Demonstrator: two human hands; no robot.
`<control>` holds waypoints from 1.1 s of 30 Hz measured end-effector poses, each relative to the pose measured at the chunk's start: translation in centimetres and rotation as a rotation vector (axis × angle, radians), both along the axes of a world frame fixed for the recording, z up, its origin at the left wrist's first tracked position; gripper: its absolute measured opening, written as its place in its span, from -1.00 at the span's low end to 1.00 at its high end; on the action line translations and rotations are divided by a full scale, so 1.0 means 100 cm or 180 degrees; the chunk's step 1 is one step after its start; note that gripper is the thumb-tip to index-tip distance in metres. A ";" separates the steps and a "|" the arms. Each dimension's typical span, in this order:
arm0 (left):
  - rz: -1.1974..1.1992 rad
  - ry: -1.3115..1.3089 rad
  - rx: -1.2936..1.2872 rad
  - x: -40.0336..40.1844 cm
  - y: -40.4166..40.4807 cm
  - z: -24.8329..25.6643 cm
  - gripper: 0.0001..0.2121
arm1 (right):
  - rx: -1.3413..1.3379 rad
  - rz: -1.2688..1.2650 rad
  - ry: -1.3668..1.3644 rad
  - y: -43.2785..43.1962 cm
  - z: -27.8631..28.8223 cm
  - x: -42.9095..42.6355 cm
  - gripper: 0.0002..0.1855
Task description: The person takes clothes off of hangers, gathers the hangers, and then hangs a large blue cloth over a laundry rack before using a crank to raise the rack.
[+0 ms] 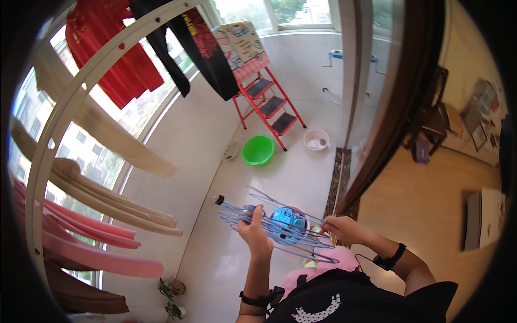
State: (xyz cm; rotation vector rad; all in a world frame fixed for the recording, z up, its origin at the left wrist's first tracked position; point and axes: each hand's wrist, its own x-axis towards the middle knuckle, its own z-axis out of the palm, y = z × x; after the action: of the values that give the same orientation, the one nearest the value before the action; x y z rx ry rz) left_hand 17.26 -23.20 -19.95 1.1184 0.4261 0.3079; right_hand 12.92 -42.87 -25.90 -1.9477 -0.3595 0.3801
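Observation:
My left hand point(255, 237) grips a bunch of several bluish-grey clothes hangers point(231, 218) near their hooks, the thumb lying on top. My right hand point(345, 229) pinches the far corner of one hanger that stands a little apart from the bunch. Black clips show on some of the hangers. Beneath them, partly hidden by the wires, a pink basin point(305, 212) holds a bunched blue garment point(287, 217) by my feet.
Beyond stand a green basin point(258, 150), a pale pink basin point(316, 140) and a red step ladder point(270, 105) draped with printed cloth. A red shirt point(113, 52), black trousers point(210, 60), and beige and pink clothes hang at left. A sliding door frame point(387, 149) rises at right.

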 end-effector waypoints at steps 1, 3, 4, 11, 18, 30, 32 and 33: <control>-0.0195 0.0041 -0.0114 -0.004 -0.008 0.001 -0.90 | -0.0244 -0.0104 0.0016 -0.002 0.001 -0.019 -0.85; -0.0630 0.0168 -0.0242 -0.008 -0.025 -0.005 -0.90 | -0.0538 -0.0450 -0.0110 -0.005 -0.001 -0.056 -0.85; -0.0737 0.0204 -0.0240 -0.012 -0.034 -0.007 -0.90 | -0.0577 -0.0622 -0.0172 -0.006 -0.001 -0.071 -0.86; -0.2264 0.0429 -0.0591 -0.039 -0.086 -0.008 -0.88 | -0.0400 -0.2130 -0.0144 -0.010 -0.002 -0.154 -0.88; -0.3063 0.0151 -0.0282 -0.078 -0.141 -0.005 -0.89 | -0.0305 -0.2987 -0.0109 -0.013 -0.017 -0.222 -0.87; -0.4573 -0.0107 0.0036 -0.192 -0.246 -0.027 -0.77 | -0.0725 -0.4343 -0.0337 -0.020 -0.069 -0.348 -0.81; -0.4813 -0.0256 -0.0028 -0.218 -0.263 -0.027 -0.78 | -0.0697 -0.4714 -0.0467 -0.021 -0.070 -0.365 -0.78; -0.4913 -0.0396 -0.0082 -0.231 -0.272 -0.028 -0.78 | -0.0651 -0.4875 -0.0418 -0.023 -0.068 -0.373 -0.74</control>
State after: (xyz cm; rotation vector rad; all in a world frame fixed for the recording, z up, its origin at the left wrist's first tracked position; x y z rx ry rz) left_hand -5.86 -50.43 -22.80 1.1056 -0.5938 -0.9749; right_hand -24.35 -45.15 -32.73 -1.8825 1.1100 -0.7295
